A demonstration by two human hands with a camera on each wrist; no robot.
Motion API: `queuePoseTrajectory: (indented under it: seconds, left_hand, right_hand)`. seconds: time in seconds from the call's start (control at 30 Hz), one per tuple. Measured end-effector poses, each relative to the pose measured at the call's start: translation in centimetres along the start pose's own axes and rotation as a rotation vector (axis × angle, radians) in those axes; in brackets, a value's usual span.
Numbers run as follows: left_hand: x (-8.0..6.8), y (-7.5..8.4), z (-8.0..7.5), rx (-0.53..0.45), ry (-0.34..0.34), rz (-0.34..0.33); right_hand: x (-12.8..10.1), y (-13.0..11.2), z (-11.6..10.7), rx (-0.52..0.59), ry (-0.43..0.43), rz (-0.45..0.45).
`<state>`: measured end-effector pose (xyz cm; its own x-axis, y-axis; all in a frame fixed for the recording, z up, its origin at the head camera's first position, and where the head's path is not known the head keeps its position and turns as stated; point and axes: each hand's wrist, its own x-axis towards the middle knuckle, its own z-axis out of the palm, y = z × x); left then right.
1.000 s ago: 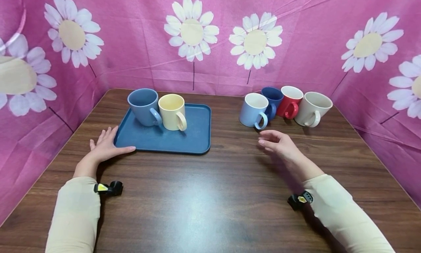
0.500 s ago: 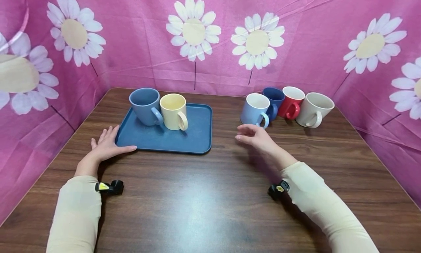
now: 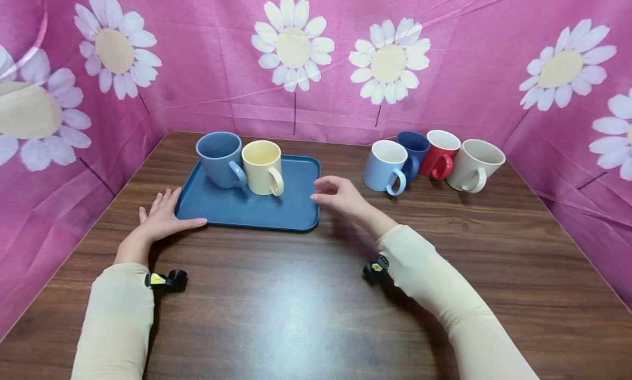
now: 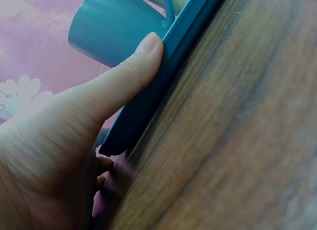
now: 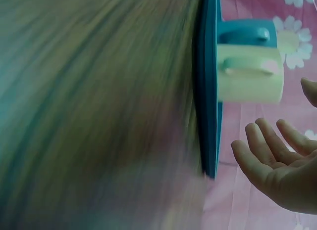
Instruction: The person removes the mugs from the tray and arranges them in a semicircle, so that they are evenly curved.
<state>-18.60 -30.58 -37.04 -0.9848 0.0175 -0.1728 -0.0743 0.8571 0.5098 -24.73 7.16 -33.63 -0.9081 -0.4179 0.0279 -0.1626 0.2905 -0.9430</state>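
A blue tray (image 3: 247, 215) lies at the left of the table, bearing a grey-blue mug (image 3: 217, 160) and a pale yellow mug (image 3: 260, 171), both upright. My left hand (image 3: 165, 218) rests at the tray's near left corner, thumb along the front rim and fingers spread beside the left edge. In the left wrist view the thumb (image 4: 133, 71) touches the rim. My right hand (image 3: 343, 198) is by the tray's right edge with nothing in it, fingers loosely bent. The right wrist view shows its fingers (image 5: 257, 161) apart from the yellow mug.
At the back right of the wooden table (image 3: 276, 292) stand a light blue mug (image 3: 381, 169), a dark blue mug (image 3: 412, 144), a red mug (image 3: 436, 158) and a beige mug (image 3: 469, 166). A pink flowered cloth (image 3: 340, 111) hangs behind.
My right hand has moved left, from in front of the light blue mug to the tray's right edge. The left hand, tray and mugs have stayed in place.
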Motion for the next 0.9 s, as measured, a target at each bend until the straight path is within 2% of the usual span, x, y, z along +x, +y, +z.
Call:
queuePoseTrajectory:
  seconds: [0.33,0.53,0.63,0.9]
  left_hand:
    - [0.2,0.0,0.1,0.006,-0.006,-0.008]
    - [0.2,0.0,0.0,0.004,-0.004,-0.011]
    - [0.2,0.0,-0.1,0.005,-0.002,-0.011]
    - [0.1,-0.1,0.0,0.001,-0.001,-0.015]
  right_hand:
    - [2.2,-0.7,3.0,-0.077,0.006,-0.017]
    - [3.5,-1.0,4.6,-0.053,0.049,0.013]
    - [4.1,-1.4,5.5,0.008,0.057,0.052]
    - [5.1,-2.3,6.8,0.319,0.062,0.276]
